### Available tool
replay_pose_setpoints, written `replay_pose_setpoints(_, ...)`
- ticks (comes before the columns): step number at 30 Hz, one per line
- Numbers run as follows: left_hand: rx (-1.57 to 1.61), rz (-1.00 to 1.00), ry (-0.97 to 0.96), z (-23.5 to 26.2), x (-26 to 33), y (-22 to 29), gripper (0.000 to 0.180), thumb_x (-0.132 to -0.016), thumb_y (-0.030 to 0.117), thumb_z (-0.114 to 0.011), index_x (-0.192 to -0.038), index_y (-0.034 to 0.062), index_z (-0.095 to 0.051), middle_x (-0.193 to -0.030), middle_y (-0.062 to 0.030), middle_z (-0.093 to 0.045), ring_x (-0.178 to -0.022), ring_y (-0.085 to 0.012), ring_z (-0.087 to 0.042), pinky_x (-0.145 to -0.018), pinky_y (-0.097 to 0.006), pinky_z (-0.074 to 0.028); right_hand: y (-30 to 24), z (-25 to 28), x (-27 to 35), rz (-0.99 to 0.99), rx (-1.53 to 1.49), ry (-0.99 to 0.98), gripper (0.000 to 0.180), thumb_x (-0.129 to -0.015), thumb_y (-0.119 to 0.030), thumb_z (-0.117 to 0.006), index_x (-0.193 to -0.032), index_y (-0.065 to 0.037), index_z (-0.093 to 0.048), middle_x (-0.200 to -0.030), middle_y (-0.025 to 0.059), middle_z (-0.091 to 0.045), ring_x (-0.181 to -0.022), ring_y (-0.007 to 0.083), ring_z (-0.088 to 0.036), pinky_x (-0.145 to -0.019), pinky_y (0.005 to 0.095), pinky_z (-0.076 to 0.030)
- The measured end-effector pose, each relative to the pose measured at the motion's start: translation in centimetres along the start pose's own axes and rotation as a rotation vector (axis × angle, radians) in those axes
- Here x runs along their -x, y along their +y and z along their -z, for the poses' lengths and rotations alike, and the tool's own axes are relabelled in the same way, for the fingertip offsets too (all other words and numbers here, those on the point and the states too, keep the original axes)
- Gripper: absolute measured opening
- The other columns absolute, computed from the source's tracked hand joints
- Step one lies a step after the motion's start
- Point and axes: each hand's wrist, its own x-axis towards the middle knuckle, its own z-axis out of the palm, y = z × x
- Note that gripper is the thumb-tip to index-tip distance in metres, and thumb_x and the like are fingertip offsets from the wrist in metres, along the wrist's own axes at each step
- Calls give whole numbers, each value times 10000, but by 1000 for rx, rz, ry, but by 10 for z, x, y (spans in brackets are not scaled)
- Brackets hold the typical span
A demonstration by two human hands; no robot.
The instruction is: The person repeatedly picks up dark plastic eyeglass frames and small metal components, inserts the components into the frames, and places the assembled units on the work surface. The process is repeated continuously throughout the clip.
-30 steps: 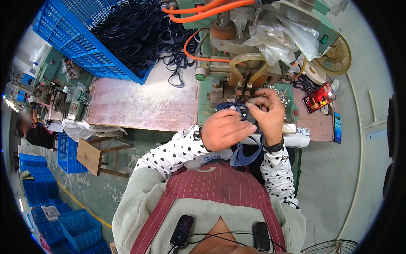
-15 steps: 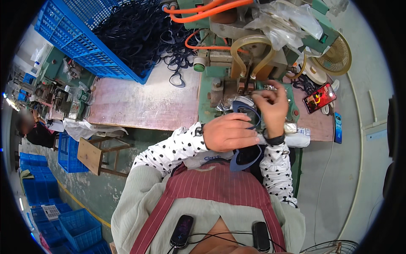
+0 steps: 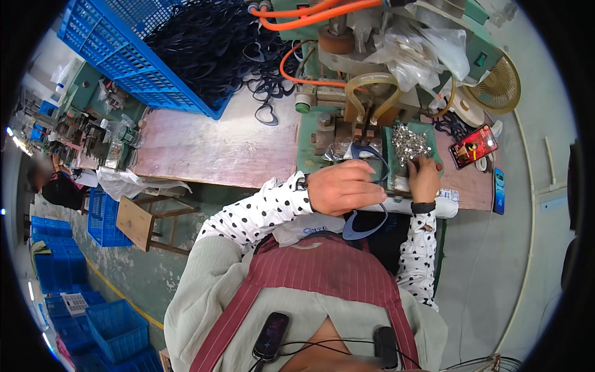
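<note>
My left hand (image 3: 344, 189) is closed on a dark blue strip with open, heart-like loops (image 3: 365, 233). One loop hangs below my fingers over my lap, while the upper loop reaches up to the metal tooling (image 3: 363, 131) of the green bench machine. Whether its end is seated in the tooling cannot be made out. At the near side of a tray heaped with small shiny metal parts (image 3: 409, 144), my right hand (image 3: 424, 180) has its fingertips pinched together on the heap. Anything between those fingertips is hidden.
A blue crate (image 3: 149, 80) full of similar dark loops (image 3: 204, 56) stands back left, some spilling onto the bench (image 3: 217, 149). Orange hoses (image 3: 316, 15) cross above the machine. Two phones (image 3: 473, 146) and a fan (image 3: 496, 84) are at right. A wooden stool (image 3: 136, 223) stands left.
My right hand has left the machine tooling and moved right and down to the metal parts, uncovering the tray. My left hand still grips the blue strip, its upper loop now plainer to see.
</note>
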Motion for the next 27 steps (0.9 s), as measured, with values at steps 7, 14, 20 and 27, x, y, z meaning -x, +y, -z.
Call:
replay_pose_setpoints(7, -312, 113, 80, 30, 43, -16, 384, -764, 290, -682, -1084, 82, -637, -1141, -121, -627, -1001, -293, -604, -906, -488, -423, -2, -10, -6, 33, -39, 168, 228, -799, -251, -714, -956, -93, -666, -902, 109, -603, -851, 326, -602, -716, 410, -479)
replay_pose_setpoints(14, -1053, 907, -261, 67, 178, -126, 215, -811, 141, -580, -985, 211, -685, -1439, -49, -405, -1271, -302, -388, -987, -522, -312, 0, -12, -7, -29, -222, 153, 146, -801, -203, -700, -854, -76, -652, -865, 111, -608, -811, 327, -595, -700, 399, -471)
replay_pose_setpoints(20, -1041, 903, -580, 95, 175, -148, 210, -854, 194, -574, -1023, 208, -698, -1481, -15, -346, -1392, -288, -270, -1096, -582, -175, -1, -9, -8, -209, -448, 162, 90, -840, -129, -630, -884, -51, -641, -796, 125, -672, -725, 272, -652, -650, 356, -493)
replay_pose_setpoints(27, -1433, 456, -29, 140, 146, -85, 173, -724, 201, -719, -873, 284, -692, -1263, 30, -588, -1209, -205, -451, -1015, -423, -270, 5, -16, -6, -98, -320, 243, 123, -853, -112, -630, -965, -78, -666, -866, 130, -688, -767, 320, -658, -676, 383, -506)
